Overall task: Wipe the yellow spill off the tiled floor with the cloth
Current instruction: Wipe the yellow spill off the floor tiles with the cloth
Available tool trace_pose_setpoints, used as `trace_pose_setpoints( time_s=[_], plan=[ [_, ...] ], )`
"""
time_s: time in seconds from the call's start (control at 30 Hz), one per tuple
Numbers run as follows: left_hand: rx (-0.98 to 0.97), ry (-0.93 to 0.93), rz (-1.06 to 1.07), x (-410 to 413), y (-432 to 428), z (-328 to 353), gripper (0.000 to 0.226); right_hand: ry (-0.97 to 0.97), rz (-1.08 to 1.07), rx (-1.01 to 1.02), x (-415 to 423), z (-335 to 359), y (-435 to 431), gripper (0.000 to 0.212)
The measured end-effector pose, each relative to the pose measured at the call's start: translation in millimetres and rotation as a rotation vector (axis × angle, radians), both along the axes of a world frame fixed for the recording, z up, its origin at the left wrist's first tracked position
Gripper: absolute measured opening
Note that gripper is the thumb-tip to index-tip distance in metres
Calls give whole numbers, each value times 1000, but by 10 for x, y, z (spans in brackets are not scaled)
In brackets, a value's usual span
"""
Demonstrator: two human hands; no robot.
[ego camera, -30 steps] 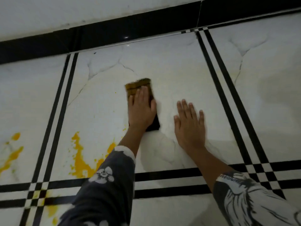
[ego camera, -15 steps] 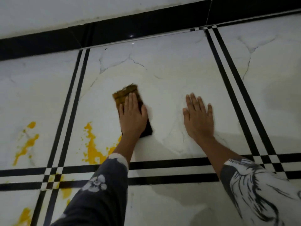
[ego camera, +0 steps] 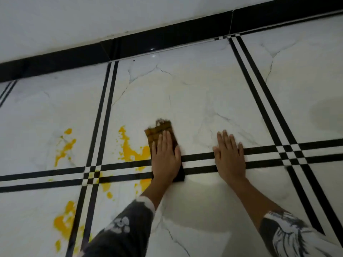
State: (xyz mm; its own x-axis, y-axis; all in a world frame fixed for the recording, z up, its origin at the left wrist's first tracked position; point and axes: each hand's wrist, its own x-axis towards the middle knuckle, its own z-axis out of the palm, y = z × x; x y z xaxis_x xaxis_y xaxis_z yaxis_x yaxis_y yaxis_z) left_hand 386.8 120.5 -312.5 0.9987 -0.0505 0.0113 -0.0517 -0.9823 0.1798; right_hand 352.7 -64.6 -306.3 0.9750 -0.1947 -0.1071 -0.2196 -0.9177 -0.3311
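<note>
A dark, yellow-stained cloth point(ego camera: 156, 131) lies flat on the white tiled floor point(ego camera: 194, 97), across the black double stripe. My left hand point(ego camera: 165, 157) presses on it with straight fingers and covers most of it. Yellow spill point(ego camera: 130, 149) lies just left of the cloth and touches its edge. More yellow patches sit further left point(ego camera: 65, 145) and at the lower left point(ego camera: 64, 219). My right hand point(ego camera: 230, 154) rests flat on the bare floor to the right, over the stripe, holding nothing.
A black skirting band point(ego camera: 167, 41) runs along the white wall point(ego camera: 111, 19) at the far side. Black double stripes point(ego camera: 259, 101) cross the tiles. The tiles right of my hands show no yellow.
My left hand has dragged the cloth back toward me and slightly left, from the tile's middle onto the near stripe beside the spill. My right hand has also come back toward me.
</note>
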Motion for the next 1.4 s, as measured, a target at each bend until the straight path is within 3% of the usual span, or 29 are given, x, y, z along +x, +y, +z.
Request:
trace_pose_setpoints(
  time_s=[0.1,0.2,0.3,0.43,0.5,0.63,0.8,1.0,1.2,1.3,1.4],
  plan=[
    [-21,2,-178,-517,-314,12,61,-28,-76,8,-125,-28,179,61],
    [-29,42,-402,-350,-374,112,63,-38,-82,-9,-233,-102,250,58],
    [-42,39,-202,-138,43,85,66,-62,-52,-50,-340,-122,253,57],
    [-4,-27,71,-679,177,-33,60,10,-136,-23,-300,-74,428,53],
    [-36,16,7,-853,-18,-35,61,13,-154,-23,-301,-71,539,53],
    [17,31,-333,-554,151,61,59,-27,-150,-26,-344,-135,545,54],
    [14,-13,25,-891,383,20,59,-67,-150,-21,-351,-133,582,61],
    [-14,121,-324,-706,42,144,64,-56,-140,-35,-351,-159,566,62],
    [-36,-3,102,-1108,365,8,62,-48,-42,-34,-434,-144,460,66],
    [-24,17,-4,-1251,244,34,62,-56,-76,-22,-407,-104,567,64],
    [-3,31,-196,-929,234,66,59,-92,41,-56,-405,-75,748,59]
  ],
)
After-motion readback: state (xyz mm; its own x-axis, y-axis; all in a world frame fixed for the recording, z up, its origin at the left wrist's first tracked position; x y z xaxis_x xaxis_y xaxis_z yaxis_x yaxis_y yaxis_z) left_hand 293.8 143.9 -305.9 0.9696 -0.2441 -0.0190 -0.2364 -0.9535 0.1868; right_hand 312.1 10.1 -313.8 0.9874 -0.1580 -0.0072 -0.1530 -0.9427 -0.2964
